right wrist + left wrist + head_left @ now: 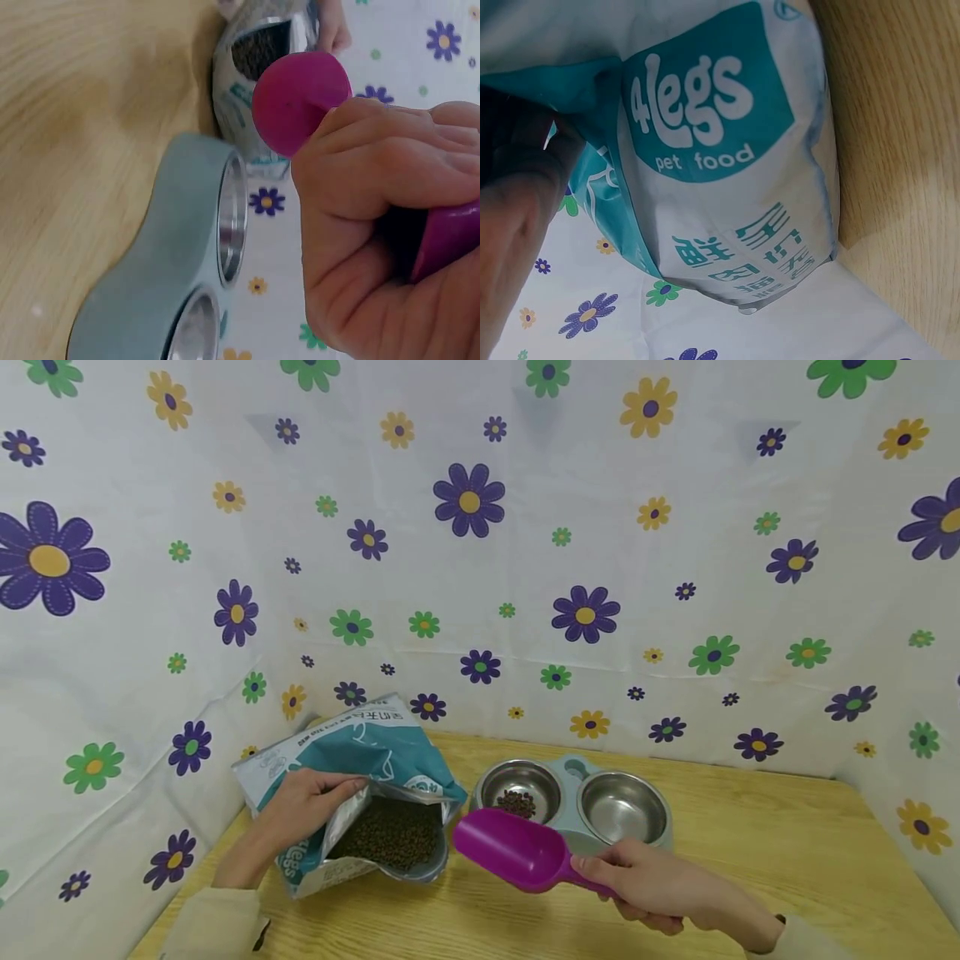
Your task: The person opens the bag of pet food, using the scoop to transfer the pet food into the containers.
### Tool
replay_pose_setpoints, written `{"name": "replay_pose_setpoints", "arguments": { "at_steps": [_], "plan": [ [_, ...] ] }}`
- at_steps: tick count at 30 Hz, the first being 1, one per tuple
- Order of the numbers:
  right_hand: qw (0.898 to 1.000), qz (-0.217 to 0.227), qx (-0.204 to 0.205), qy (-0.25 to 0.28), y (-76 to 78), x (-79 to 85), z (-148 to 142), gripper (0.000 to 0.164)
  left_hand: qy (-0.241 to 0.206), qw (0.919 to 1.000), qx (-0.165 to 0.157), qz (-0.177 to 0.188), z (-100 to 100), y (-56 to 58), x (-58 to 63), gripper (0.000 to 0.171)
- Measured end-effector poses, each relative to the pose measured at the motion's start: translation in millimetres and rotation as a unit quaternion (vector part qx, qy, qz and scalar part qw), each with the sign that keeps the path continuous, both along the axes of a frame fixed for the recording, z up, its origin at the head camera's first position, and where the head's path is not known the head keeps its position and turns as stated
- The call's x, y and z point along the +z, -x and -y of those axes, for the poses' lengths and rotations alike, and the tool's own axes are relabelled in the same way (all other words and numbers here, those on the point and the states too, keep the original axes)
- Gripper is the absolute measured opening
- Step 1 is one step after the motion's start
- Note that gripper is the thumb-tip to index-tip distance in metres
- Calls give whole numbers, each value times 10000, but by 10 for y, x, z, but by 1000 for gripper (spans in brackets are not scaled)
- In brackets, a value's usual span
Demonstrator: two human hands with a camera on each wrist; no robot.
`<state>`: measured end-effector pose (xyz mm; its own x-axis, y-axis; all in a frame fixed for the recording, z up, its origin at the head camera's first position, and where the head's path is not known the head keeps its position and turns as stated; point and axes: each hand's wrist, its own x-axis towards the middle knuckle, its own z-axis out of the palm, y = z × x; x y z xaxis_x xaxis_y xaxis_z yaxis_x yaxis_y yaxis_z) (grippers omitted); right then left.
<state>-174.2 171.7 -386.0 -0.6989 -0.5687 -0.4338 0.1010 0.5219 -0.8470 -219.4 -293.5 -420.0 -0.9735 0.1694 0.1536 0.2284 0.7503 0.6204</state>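
We've got the purple scoop (517, 852) over the counter (757, 827), right hand's (660, 883) fingers wrapped round its handle. Long axis runs left and slightly away from us, lip near the food bag's (390, 739) open mouth. Left hand (307, 806), nearer the bag, pinches that rim.

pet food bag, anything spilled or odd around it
Nothing stands out: the pet food bag gapes open, but the left hand holds its rim, and no spill shows on the visible tabletop.

Wood-grain table (750, 822) bearing a pet food bag (408, 745) and double-bowl stand (570, 810).
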Motion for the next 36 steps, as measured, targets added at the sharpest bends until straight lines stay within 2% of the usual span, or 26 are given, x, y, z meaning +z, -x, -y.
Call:
{"name": "replay_pose_setpoints", "arguments": {
  "at_steps": [3, 7, 12, 16, 19, 29, 36],
  "plan": [
    [9999, 57, 133, 47, -64, -22, 132, 49, 10, 10000, -9, -35, -3, 3, -4, 29],
    [9999, -104, 133, -11, -93, -51, 324, 49, 60, 10000, 2, -49, -5, 2, -11, 29],
    [9979, -572, 152, -269, -86, -101, 517, 48, 47, 10000, 20, -74, -13, -11, -6, 29],
    [9922, -1053, 323, -586, -98, -120, 641, 47, 33, 10000, -36, -62, -21, -30, -9, 29],
    [9890, -1189, 452, -750, -108, -104, 728, 47, 39, 10000, -57, -50, -25, -42, -20, 28],
    [9883, -964, 726, -937, -16, 62, 980, 57, 78, 9999, -53, -105, -32, -24, -3, 28],
    [9942, -633, 560, -667, 48, 15, 1139, 54, 47, 9997, -173, -163, -27, -29, -17, 28]
  ]
}}
